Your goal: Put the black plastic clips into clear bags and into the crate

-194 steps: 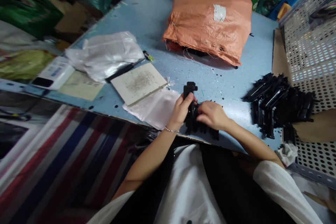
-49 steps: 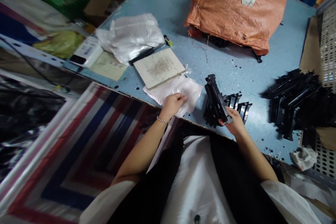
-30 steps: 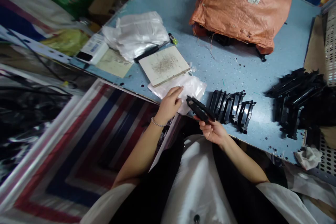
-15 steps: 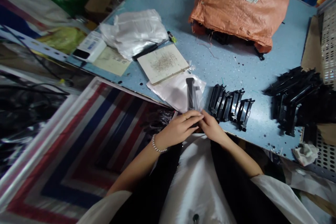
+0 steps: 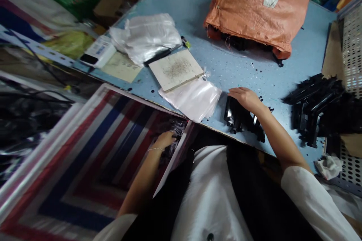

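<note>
The right hand (image 5: 246, 99) lies open, its grip released, across a row of black plastic parts (image 5: 232, 115) on the blue surface (image 5: 249, 67). The left hand (image 5: 165, 139) rests on crumpled dark plastic (image 5: 177, 128) at the mouth of a striped woven bag (image 5: 93, 158); whether its grip is clenched, I cannot tell.

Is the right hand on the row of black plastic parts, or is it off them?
It is on them: the right hand lies palm down over the black plastic parts, with its fingers across their upper side.

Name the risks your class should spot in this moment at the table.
The right hand rests on the black parts close to the table's edge, so a push could tip some off. The left hand is down at the striped sack, so the film bag by the edge may slide unnoticed.
</note>
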`<state>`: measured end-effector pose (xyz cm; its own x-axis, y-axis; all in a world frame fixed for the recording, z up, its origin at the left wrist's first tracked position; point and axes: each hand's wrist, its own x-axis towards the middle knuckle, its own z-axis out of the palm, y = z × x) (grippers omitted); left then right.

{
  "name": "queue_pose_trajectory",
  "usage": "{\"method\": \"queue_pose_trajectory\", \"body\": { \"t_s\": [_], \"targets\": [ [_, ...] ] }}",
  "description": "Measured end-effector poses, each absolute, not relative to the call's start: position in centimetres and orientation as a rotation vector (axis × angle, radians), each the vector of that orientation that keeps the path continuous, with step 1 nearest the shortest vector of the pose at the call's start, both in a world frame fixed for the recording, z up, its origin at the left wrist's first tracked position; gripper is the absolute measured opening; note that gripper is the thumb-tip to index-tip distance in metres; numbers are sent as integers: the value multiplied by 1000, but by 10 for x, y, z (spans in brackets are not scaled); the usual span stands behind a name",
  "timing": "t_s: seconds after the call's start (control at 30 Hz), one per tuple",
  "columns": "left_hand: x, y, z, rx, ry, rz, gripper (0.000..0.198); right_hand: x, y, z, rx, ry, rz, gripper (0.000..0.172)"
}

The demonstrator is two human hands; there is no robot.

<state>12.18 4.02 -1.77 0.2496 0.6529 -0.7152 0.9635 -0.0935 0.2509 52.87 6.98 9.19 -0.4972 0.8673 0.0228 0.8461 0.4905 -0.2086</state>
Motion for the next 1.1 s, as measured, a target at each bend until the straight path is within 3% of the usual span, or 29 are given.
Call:
{"method": "queue_pose_trajectory", "body": {
  "t_s": [0.1, 0.17, 0.23, 0.3, 0.4, 0.57, 0.67, 0.77, 0.93, 1.1],
  "targets": [
    [135, 39, 10, 1871, 1627, -401, 34, 539, 59, 108, -1501, -2446, 246, 37],
    [157, 40, 33, 2017, 1656, -8, 41, 538, 52, 115, -1554, -2246, 270, 35],
    [190, 46, 48, 2169, 1543, 458, 36, 530, 45, 117, -1593, -2058, 352, 31],
    [223, 57, 51, 2226, 1410, 665, 26, 518, 37, 114, -1620, -1892, 498, 30],
    [248, 81, 44, 2156, 1374, 692, 13, 501, 19, 110, -1631, -1554, 880, 32],
    [235, 117, 42, 1640, 1350, 698, 18, 474, -24, 101, -1379, -804, 1611, 33],
    [226, 126, 46, 1353, 1303, 772, 10, 452, -40, 85, -1171, -456, 1882, 38],
    [219, 125, 47, 1455, 1308, 827, 7, 432, -43, 66, -1017, -160, 2021, 33],
    [208, 105, 51, 2141, 1250, 734, 37, 421, -34, 55, -792, 132, 2122, 24],
    [205, 74, 73, 2206, 1229, 919, 47, 417, -27, 60, -666, 158, 2160, 26]
  ]
}}
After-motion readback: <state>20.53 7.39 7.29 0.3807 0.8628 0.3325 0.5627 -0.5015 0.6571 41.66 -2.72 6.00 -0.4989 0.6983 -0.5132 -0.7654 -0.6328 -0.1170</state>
